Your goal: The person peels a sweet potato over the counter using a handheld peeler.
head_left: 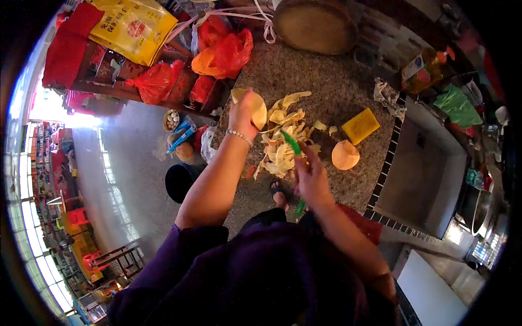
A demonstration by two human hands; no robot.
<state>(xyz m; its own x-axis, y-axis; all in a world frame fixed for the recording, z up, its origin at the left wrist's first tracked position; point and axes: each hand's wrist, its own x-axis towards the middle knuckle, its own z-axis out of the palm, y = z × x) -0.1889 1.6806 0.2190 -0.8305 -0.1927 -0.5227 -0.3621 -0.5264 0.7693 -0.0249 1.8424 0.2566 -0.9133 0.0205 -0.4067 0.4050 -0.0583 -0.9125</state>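
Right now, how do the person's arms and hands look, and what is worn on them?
The dark purple top has sleeves that leave both forearms uncovered. The ungloved left hand wears a pale beaded bracelet; the right hand is ungloved too, no bracelet visible.

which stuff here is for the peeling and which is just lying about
In use:
- pale piece in the left hand
- green tool in the right hand
- peelings
- probably the round orange-toned item

Seemingly lying about:
- yellow sponge
- red bag
- yellow packet
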